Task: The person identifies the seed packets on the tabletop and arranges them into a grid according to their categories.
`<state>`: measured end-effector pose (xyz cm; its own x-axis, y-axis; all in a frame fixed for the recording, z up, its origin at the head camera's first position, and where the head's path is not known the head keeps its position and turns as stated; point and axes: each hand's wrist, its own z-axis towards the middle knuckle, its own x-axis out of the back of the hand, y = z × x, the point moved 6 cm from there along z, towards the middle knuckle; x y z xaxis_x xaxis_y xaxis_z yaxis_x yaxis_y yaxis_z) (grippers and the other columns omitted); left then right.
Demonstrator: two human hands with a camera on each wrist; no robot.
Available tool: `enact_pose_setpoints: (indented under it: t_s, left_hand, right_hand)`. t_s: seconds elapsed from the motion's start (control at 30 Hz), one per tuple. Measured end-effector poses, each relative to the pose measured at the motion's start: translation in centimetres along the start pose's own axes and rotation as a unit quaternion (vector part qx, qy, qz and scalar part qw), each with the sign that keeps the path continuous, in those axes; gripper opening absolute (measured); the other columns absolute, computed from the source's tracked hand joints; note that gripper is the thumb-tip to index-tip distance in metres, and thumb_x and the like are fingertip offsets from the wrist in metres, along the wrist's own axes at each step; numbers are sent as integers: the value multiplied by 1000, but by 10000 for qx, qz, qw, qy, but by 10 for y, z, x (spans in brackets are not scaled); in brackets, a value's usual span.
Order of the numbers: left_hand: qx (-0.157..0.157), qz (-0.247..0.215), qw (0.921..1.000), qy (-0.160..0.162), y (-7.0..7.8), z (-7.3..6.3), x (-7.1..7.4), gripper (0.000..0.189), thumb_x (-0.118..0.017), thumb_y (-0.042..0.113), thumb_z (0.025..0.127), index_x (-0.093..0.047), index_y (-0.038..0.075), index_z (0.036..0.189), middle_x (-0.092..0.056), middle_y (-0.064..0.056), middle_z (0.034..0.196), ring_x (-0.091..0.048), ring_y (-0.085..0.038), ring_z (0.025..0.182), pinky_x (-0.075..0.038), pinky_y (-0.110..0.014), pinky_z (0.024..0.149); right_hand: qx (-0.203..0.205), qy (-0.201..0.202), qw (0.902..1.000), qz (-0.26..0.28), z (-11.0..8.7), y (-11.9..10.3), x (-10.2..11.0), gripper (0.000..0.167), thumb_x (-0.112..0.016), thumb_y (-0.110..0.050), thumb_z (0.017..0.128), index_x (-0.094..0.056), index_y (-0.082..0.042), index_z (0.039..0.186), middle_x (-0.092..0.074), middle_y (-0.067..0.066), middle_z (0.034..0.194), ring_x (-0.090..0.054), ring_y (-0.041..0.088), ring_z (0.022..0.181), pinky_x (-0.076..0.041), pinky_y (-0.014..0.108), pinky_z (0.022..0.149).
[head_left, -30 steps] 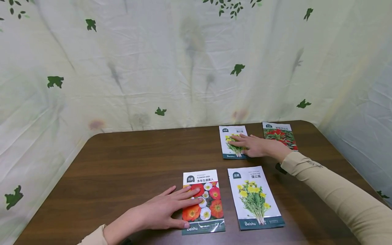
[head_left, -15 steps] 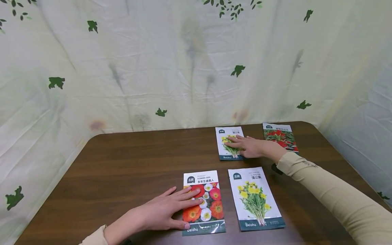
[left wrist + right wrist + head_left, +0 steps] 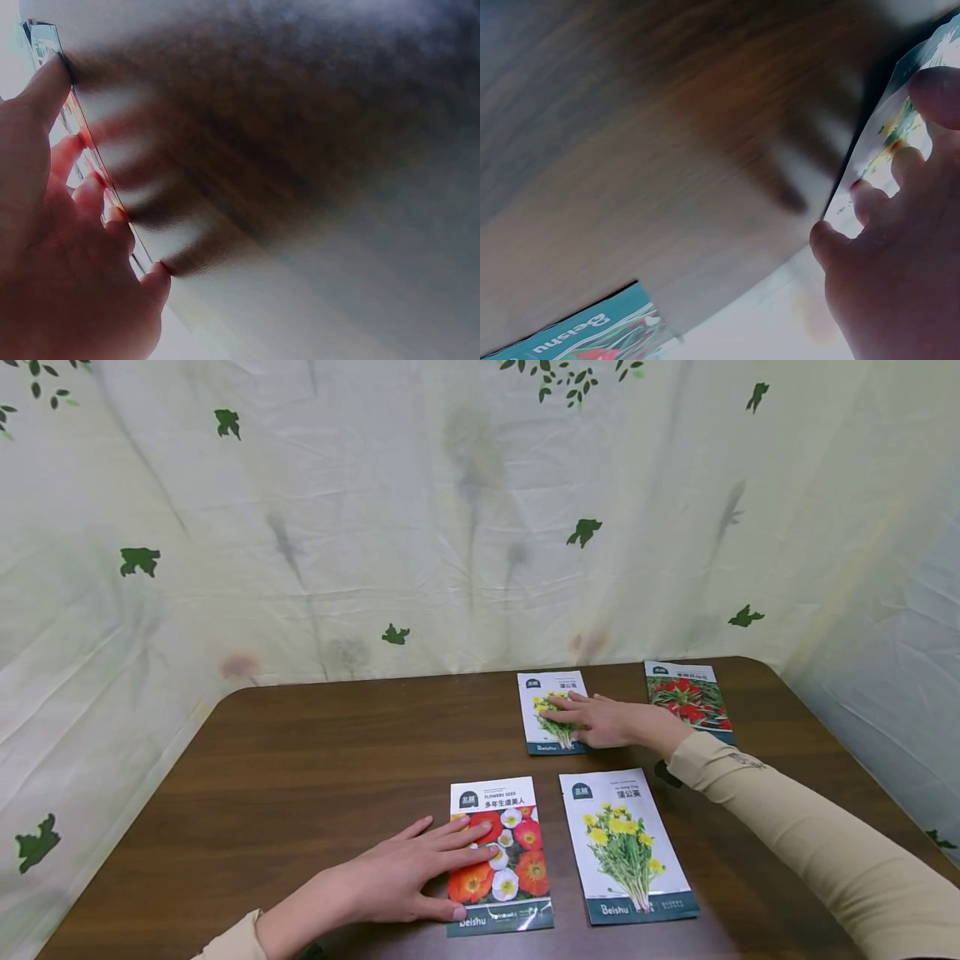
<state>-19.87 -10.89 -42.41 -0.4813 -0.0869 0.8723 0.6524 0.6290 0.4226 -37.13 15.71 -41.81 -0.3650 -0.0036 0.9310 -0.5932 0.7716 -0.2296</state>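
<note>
My left hand (image 3: pixel 408 872) rests with spread fingers on a seed packet (image 3: pixel 517 860) printed with red, orange and white poppies; its thumb lies by the lower left corner. At the back of the table, the straight fingers of my right hand (image 3: pixel 611 722) press on a smaller white packet with yellow dandelions (image 3: pixel 531 714), covering part of its right side. In the right wrist view that hand (image 3: pixel 900 255) has its fingertips on the dandelion packet's face (image 3: pixel 881 142). The left wrist view shows the left hand's fingers along the poppy packet's edge.
A larger dandelion packet (image 3: pixel 626 843) lies to the right of the poppy packet. Behind my right wrist is a packet with red flowers (image 3: pixel 690 697), near the back right corner. A white leaf-printed cloth (image 3: pixel 337 527) hangs around the brown wooden table (image 3: pixel 300 777).
My right hand has slid to the left, and the smaller dandelion packet has moved left with it, away from the red-flower packet. The left hand and the poppy packet have stayed put.
</note>
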Motion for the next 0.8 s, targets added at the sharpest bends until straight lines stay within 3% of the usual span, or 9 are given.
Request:
enact_pose_setpoints:
  t_s: [0.47,0.8]
  left_hand:
    - [-151,100,9998,79,0,-1,-2,68,-54,66,89,-35,43,151,-28,8,159,-20,-23,147,-17,-63,112]
    - [-18,-25,10000,-79,0,0,1,68,-53,67,89,-35,44,150,-30,8,158,-19,-21,148,-16,-62,114]
  right_hand:
    - [56,-25,10000,-62,9,-13,1,59,-45,-15,103,-25,-26,157,-11,7,164,-7,38,148,-9,65,113]
    - [-18,-112,9998,-176,16,-22,3,59,-44,-18,103,-24,-29,157,-9,4,164,-6,34,149,-9,62,114]
